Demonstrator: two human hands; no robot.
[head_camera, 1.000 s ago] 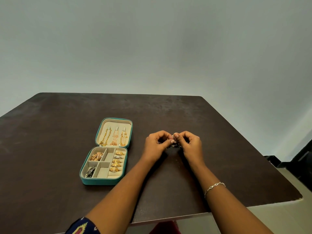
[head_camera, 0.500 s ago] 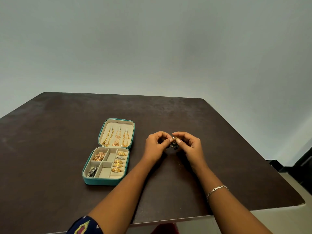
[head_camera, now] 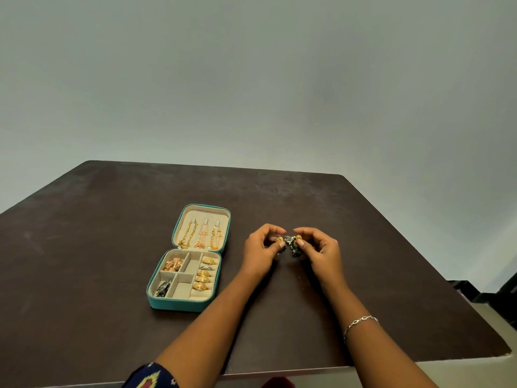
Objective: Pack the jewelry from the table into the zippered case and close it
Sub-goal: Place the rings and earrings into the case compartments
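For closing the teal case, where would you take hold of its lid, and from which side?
Probably the lid by its far rim, coming from the far side. It lies folded open and is hinged to the tray along its near edge, so that rim swings furthest.

The teal case (head_camera: 179,304) lies open flat on the table, its lid (head_camera: 227,219) folded away from the person with three gold chains (head_camera: 205,235) hanging inside. The tray holds a rose-gold piece (head_camera: 173,264) far left, a dark silver piece (head_camera: 163,287) near left and a column of rings (head_camera: 202,275) on the right. A dark green-and-gold cluster (head_camera: 289,243) is pinched between the left hand (head_camera: 258,253) and the right hand (head_camera: 319,250), right of the case.
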